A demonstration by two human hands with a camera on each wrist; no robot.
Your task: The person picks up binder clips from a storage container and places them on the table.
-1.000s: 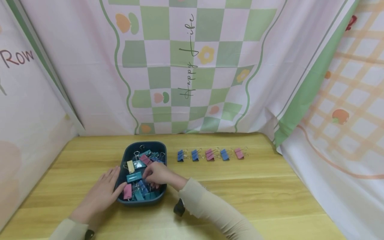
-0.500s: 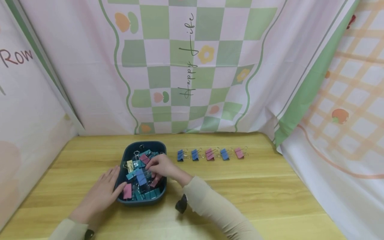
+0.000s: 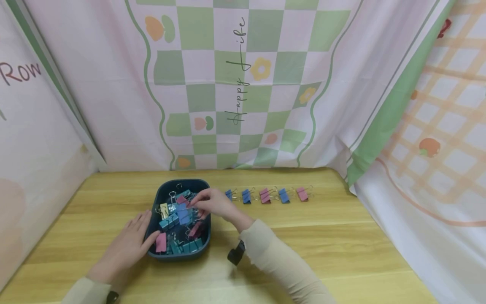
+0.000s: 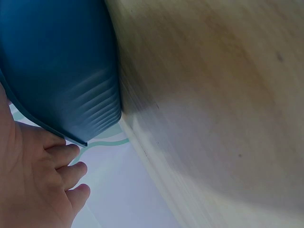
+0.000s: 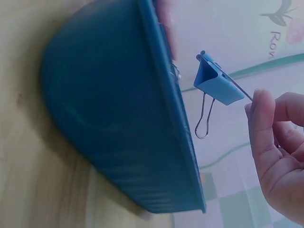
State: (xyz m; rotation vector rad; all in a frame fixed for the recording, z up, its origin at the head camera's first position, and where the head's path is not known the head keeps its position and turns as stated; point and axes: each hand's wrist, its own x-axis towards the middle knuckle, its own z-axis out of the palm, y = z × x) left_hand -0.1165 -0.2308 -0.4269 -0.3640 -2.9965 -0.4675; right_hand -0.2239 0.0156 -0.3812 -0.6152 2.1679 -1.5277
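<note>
A dark blue plastic container holds a heap of binder clips in teal, pink, blue and pale yellow. My right hand pinches a blue binder clip by one wire handle, just above the container's rim. The clip hangs in the air, its other handle pointing down in the right wrist view. My left hand rests against the container's left side, fingers fairly straight, thumb over the rim near a pink binder clip. In the left wrist view several fingertips show beside the rim.
Right of the container, several blue and pink binder clips lie in a row on the wooden table. The leftmost one is partly covered by my right hand. Patterned curtains hang behind and at both sides.
My right hand has lifted a blue binder clip from the heap and moved up and right with it. A dark pink clip now shows where the hand was. The left hand stays put.
</note>
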